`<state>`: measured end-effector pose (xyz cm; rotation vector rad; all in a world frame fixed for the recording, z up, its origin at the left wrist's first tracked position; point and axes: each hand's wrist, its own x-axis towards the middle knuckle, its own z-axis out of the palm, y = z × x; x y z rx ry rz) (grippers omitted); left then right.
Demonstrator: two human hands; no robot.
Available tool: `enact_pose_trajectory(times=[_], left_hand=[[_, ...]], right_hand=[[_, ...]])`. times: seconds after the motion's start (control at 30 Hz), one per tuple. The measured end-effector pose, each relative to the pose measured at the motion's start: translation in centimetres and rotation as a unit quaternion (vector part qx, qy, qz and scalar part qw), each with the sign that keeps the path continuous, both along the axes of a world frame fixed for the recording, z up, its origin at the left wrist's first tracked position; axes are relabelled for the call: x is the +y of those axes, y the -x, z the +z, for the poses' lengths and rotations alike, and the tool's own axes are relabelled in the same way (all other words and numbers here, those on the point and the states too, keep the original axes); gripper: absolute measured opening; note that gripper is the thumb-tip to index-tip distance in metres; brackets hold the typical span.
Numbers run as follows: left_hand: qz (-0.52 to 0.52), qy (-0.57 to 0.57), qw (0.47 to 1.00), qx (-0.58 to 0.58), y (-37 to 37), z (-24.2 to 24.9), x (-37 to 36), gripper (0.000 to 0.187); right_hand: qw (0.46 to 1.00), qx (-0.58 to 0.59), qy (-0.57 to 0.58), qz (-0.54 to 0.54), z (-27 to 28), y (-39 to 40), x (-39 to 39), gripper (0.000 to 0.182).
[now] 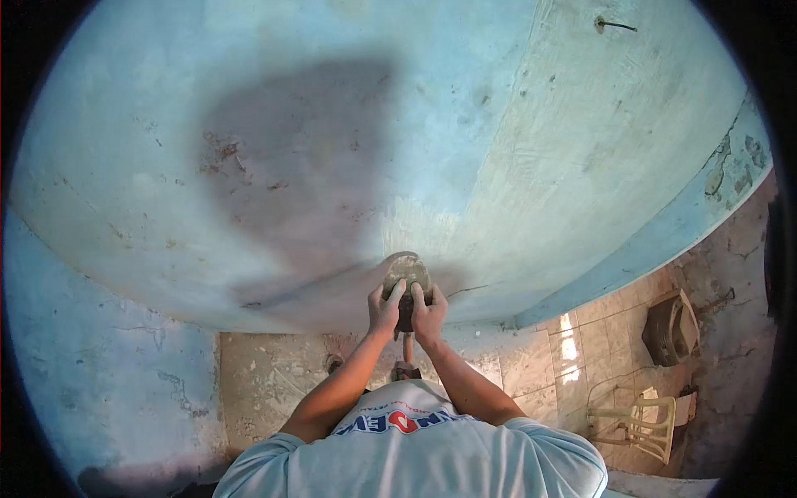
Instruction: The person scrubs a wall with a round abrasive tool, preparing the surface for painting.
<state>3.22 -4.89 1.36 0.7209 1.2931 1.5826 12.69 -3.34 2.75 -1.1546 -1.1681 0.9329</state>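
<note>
Both hands grip one dusty, grey-brown rounded tool (407,270) that lies against the blue painted wall (457,100). My left hand (386,310) holds its left side, thumb on top. On the right side, my right hand (429,315) does the same, fingers wrapped round the edge. The tool's underside is hidden. Just above it, the wall shows a pale scraped patch (419,226). A large shadow falls on the wall to the upper left.
A pale plastic chair (656,425) stands on the tiled floor (531,365) at lower right, with a dark container (668,329) beyond it. A metal piece (616,25) sticks out of the wall at upper right. Another blue wall (108,365) rises at left.
</note>
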Motion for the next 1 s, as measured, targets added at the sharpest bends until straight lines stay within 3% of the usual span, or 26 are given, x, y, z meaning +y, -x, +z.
enact_pose_trajectory(times=[0.1,0.13,0.2,0.27,0.37,0.47,0.5,0.6,0.7,0.87,0.9,1.0], left_hand=[[0.011,-0.131,0.991,0.032,1.3,3.1,3.5,0.026],[0.002,-0.083,0.997,-0.001,1.6,6.6,3.9,0.028],[-0.005,-0.091,0.996,0.012,1.9,10.7,4.4,0.028],[-0.008,-0.082,0.996,0.017,1.9,8.7,3.9,0.028],[0.009,-0.043,0.999,0.002,0.5,2.7,1.0,0.029],[0.049,-0.027,0.998,-0.013,0.3,0.3,0.3,0.028],[0.064,-0.027,0.997,-0.016,0.5,0.1,0.6,0.028],[-0.009,-0.065,0.998,0.013,3.6,7.3,3.3,0.031],[0.005,-0.076,0.997,0.009,3.8,9.8,3.8,0.033],[0.035,-0.045,0.998,0.000,1.5,2.8,0.1,0.026],[0.045,-0.020,0.999,-0.010,1.1,3.2,-0.4,0.026],[0.058,-0.121,0.990,0.031,3.0,5.8,2.5,0.026]], right_hand=[[0.999,0.009,-0.032,0.015,2.7,0.5,2.7,0.027],[0.998,0.013,-0.051,0.024,4.8,0.9,3.8,0.029],[0.997,0.046,-0.061,0.024,8.1,1.2,4.3,0.025],[0.996,0.056,-0.060,0.023,7.7,1.4,3.9,0.025],[0.999,0.003,-0.038,0.014,0.6,-0.1,1.6,0.026],[0.989,-0.056,0.117,0.073,-3.9,-0.9,0.2,0.035],[0.999,0.004,-0.007,0.035,-1.3,0.5,0.6,0.032],[0.998,0.028,-0.042,0.037,5.7,2.7,3.8,0.032],[0.997,0.026,-0.046,0.053,9.3,2.6,3.6,0.036],[0.999,0.007,-0.036,0.029,1.2,1.3,0.6,0.028],[0.999,0.027,-0.022,0.035,1.8,1.5,0.0,0.027],[0.998,0.019,-0.061,0.029,5.4,2.9,2.0,0.026]])
